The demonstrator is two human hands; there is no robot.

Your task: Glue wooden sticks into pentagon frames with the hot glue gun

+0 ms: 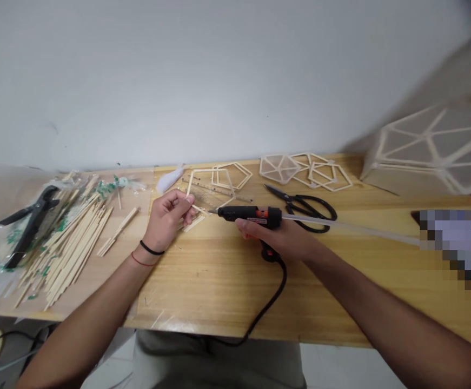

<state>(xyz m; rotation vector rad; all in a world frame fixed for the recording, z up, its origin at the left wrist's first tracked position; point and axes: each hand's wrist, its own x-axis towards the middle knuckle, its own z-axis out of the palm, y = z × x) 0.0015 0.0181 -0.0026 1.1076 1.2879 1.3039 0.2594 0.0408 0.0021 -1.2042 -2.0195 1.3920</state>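
Note:
My left hand (174, 215) pinches a thin wooden pentagon frame (210, 170) by its lower left corner, holding it tilted up off the table. In my right hand (278, 232) is a black and orange hot glue gun (245, 214), its nozzle pointing left at the frame's lower edge. Whether nozzle and wood touch, I cannot tell. A long translucent glue stick (352, 229) sticks out of the gun's back end. Beneath the frame lie a clear ruler (239, 196) and some short wood strips (194, 222). Behind it rests another pentagon frame (243, 172).
Black-handled scissors (312, 208) lie beyond the glue gun. More frames (332, 173) and a paper-covered pentagon (279, 168) sit by the wall. Many wooden sticks (77, 248) and a black tool (32, 227) fill the left side. A large panelled structure (430, 146) stands right. The gun's cord (265, 310) crosses the table edge.

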